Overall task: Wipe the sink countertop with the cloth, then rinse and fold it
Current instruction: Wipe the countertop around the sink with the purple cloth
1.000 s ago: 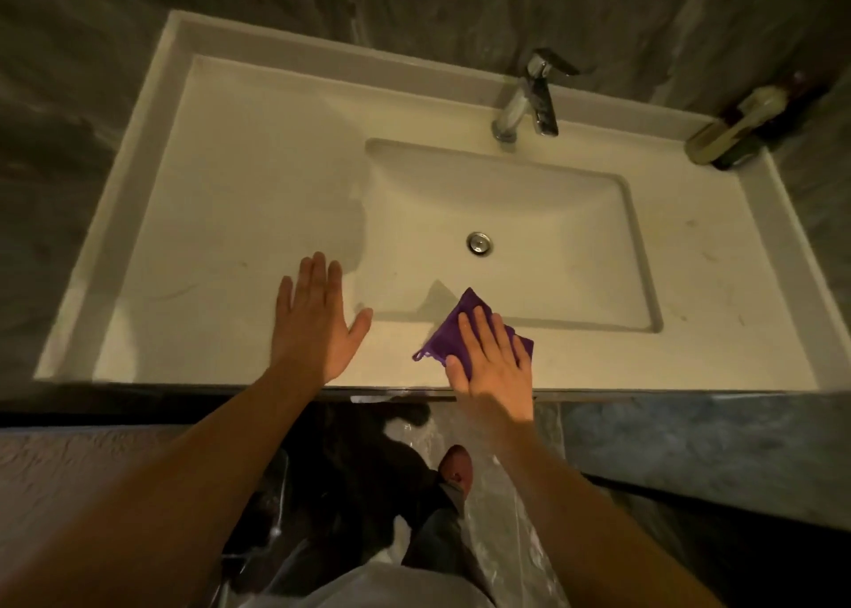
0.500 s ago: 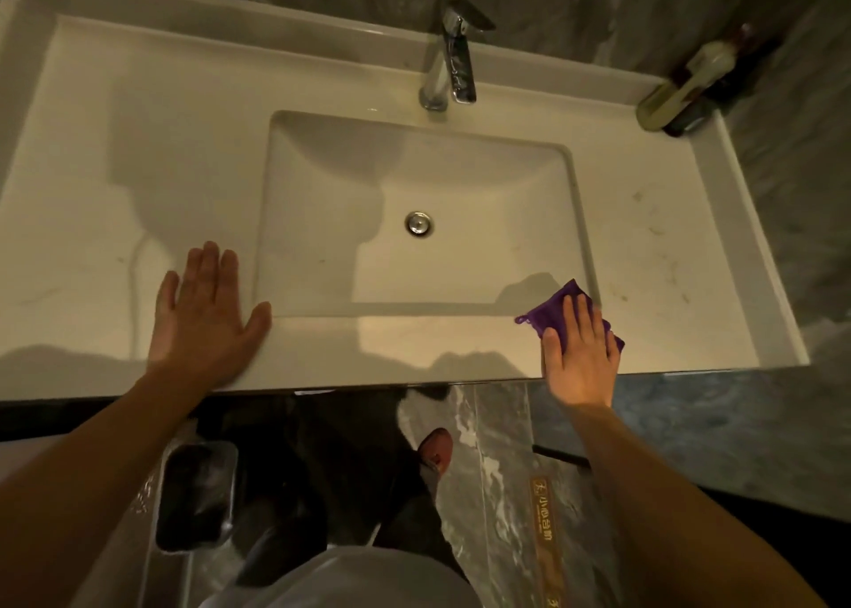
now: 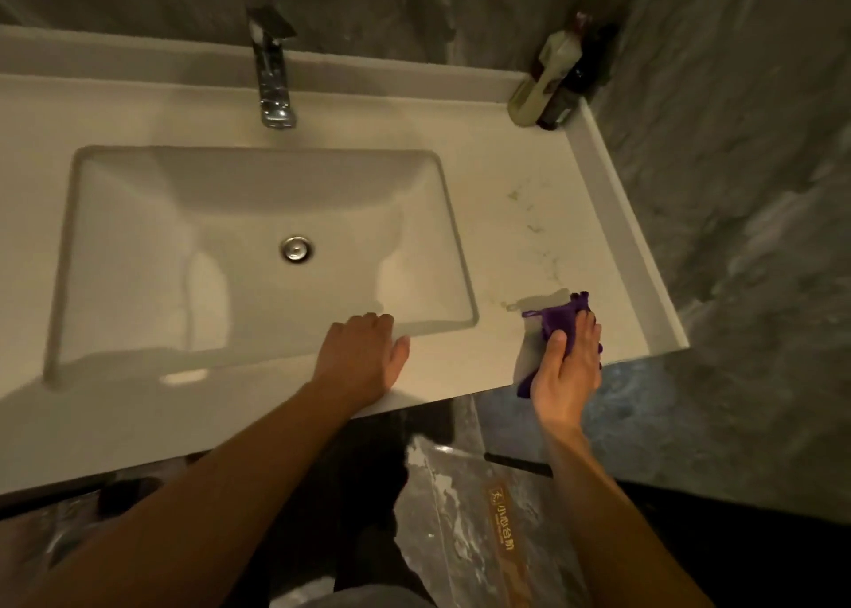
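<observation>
A purple cloth [image 3: 559, 318] lies bunched on the white countertop [image 3: 529, 248] near its front right corner, partly hanging over the front edge. My right hand [image 3: 567, 368] presses down on the cloth and grips it, thumb on its left side. My left hand [image 3: 364, 359] rests flat on the front strip of the counter, fingertips at the front right rim of the sink basin [image 3: 258, 257]. A few faint marks show on the counter right of the basin.
A chrome faucet [image 3: 272, 73] stands behind the basin, a drain [image 3: 297, 248] at its centre. A pale bottle [image 3: 545, 80] and a dark bottle [image 3: 573, 87] stand in the back right corner. Raised rims border the back and right. Grey marble walls surround the counter.
My right hand has slid the cloth rightward along the front strip toward the right corner. My left hand has shifted from left of the basin to its front right rim.
</observation>
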Demonstrator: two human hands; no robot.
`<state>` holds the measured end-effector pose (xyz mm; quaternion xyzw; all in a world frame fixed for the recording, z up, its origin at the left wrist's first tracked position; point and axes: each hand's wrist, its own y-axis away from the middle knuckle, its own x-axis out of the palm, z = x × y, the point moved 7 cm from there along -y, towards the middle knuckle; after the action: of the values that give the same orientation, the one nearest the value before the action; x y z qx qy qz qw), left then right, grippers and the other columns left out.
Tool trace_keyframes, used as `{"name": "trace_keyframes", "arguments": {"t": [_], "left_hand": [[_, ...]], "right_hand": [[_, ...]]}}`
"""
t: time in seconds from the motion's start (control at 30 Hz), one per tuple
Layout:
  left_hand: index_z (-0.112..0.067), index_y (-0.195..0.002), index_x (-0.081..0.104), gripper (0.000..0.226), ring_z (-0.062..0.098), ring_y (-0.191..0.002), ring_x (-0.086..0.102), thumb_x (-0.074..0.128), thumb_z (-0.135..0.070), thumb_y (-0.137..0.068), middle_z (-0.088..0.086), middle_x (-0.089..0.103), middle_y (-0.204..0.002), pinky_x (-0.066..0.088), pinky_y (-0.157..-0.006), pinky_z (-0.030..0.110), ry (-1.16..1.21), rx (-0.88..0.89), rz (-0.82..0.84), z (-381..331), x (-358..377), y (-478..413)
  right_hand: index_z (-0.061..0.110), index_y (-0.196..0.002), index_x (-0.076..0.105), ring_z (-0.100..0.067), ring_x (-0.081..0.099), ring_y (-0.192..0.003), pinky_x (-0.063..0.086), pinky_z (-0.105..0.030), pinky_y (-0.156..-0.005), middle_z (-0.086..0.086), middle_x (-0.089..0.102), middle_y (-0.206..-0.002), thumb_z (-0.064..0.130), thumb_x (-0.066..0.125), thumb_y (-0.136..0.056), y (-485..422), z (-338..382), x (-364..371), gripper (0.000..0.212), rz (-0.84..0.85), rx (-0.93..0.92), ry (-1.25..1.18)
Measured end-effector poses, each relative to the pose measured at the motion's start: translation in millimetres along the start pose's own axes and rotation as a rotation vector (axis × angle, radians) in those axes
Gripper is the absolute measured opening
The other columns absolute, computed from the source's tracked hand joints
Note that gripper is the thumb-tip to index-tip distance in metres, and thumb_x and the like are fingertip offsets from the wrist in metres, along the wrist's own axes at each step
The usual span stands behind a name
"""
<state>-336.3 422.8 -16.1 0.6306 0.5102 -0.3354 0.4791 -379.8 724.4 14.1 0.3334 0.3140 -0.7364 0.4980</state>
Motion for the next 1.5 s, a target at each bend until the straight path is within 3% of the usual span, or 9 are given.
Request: {"name": "trace_keyframes", "arguments": {"t": [0.23, 0.43, 0.7, 0.87, 0.97, 1.07, 1.23, 1.33, 1.5], "left_hand": [[-0.022, -0.091, 0.058, 0.056, 0.026, -0.076, 0.063, 0.015, -0.056, -0.100, 0.003, 0.067, -0.082, 0.043, -0.080, 0.042, -0.164, -0.079, 0.012, -16, 13, -9], [-0.023, -0.089, 0.056, 0.054, 0.025, -0.072, 0.061, 0.015, -0.055, -0.101, 0.003, 0.063, -0.077, 0.044, -0.080, 0.043, -0.151, -0.082, -0.013, -20, 16, -14], [-0.024, -0.083, 0.053, 0.051, 0.026, -0.070, 0.061, 0.016, -0.055, -0.100, 0.002, 0.061, -0.074, 0.045, -0.078, 0.042, -0.174, -0.090, -0.051, -24, 14, -17], [-0.022, -0.077, 0.052, 0.049, 0.029, -0.065, 0.062, 0.021, -0.053, -0.100, 0.003, 0.061, -0.068, 0.046, -0.073, 0.041, -0.188, -0.087, -0.088, -25, 11, -14], [-0.023, -0.077, 0.051, 0.050, 0.027, -0.064, 0.060, 0.019, -0.053, -0.100, 0.001, 0.058, -0.068, 0.047, -0.074, 0.041, -0.185, -0.083, -0.072, -24, 12, -15], [-0.023, -0.076, 0.050, 0.048, 0.028, -0.065, 0.060, 0.020, -0.053, -0.099, 0.001, 0.057, -0.067, 0.046, -0.074, 0.041, -0.171, -0.085, -0.085, -25, 12, -16], [-0.024, -0.078, 0.051, 0.049, 0.026, -0.066, 0.061, 0.019, -0.055, -0.099, 0.000, 0.058, -0.069, 0.045, -0.073, 0.041, -0.154, -0.088, -0.076, -22, 13, -16], [-0.024, -0.081, 0.053, 0.051, 0.025, -0.068, 0.060, 0.017, -0.056, -0.099, -0.001, 0.059, -0.071, 0.044, -0.074, 0.040, -0.147, -0.092, -0.064, -21, 15, -16], [-0.025, -0.086, 0.054, 0.054, 0.021, -0.068, 0.057, 0.014, -0.058, -0.099, -0.002, 0.058, -0.073, 0.045, -0.077, 0.039, -0.118, -0.088, -0.053, -21, 15, -16]], "right_hand": [[0.017, -0.165, 0.005, -0.031, 0.001, -0.160, 0.006, -0.057, -0.124, -0.011, 0.005, -0.174, 0.062, 0.021, -0.101, -66, -39, 22, 0.080, 0.235, 0.071, 0.501], [0.024, -0.165, 0.001, -0.031, -0.006, -0.160, 0.000, -0.061, -0.125, -0.008, -0.002, -0.174, 0.072, 0.011, -0.096, -113, -22, 44, 0.085, 0.294, 0.034, 0.517], [0.014, -0.165, 0.013, -0.027, 0.008, -0.159, 0.012, -0.048, -0.128, -0.010, 0.013, -0.173, 0.052, 0.019, -0.106, -82, 52, 88, 0.071, 0.306, -0.256, 0.486], [0.013, -0.164, 0.019, -0.021, 0.012, -0.159, 0.014, -0.043, -0.128, -0.007, 0.017, -0.172, 0.042, 0.024, -0.108, -32, 81, 96, 0.063, 0.435, -0.392, 0.273], [0.012, -0.161, 0.032, -0.023, 0.025, -0.156, 0.023, -0.047, -0.126, -0.010, 0.031, -0.168, 0.038, 0.033, -0.106, -24, 72, 79, 0.060, 0.471, -0.278, -0.149], [0.026, -0.161, 0.027, -0.026, 0.032, -0.153, 0.027, -0.053, -0.124, -0.009, 0.036, -0.166, 0.050, 0.032, -0.105, -50, 38, 47, 0.061, 0.295, -0.089, -0.308], [0.005, -0.162, 0.022, -0.029, 0.013, -0.159, 0.015, -0.045, -0.126, -0.016, 0.020, -0.171, 0.041, 0.023, -0.105, -168, 2, 31, 0.068, 0.144, -0.054, 0.161], [0.018, -0.165, 0.014, -0.025, 0.005, -0.160, 0.011, -0.054, -0.125, -0.007, 0.010, -0.174, 0.050, 0.019, -0.105, -203, 0, 64, 0.068, 0.228, -0.049, 0.425], [0.030, -0.165, 0.006, -0.027, -0.002, -0.160, 0.002, -0.059, -0.125, -0.003, 0.001, -0.175, 0.067, 0.014, -0.098, -237, 33, 101, 0.077, 0.326, -0.060, 0.477]]}}
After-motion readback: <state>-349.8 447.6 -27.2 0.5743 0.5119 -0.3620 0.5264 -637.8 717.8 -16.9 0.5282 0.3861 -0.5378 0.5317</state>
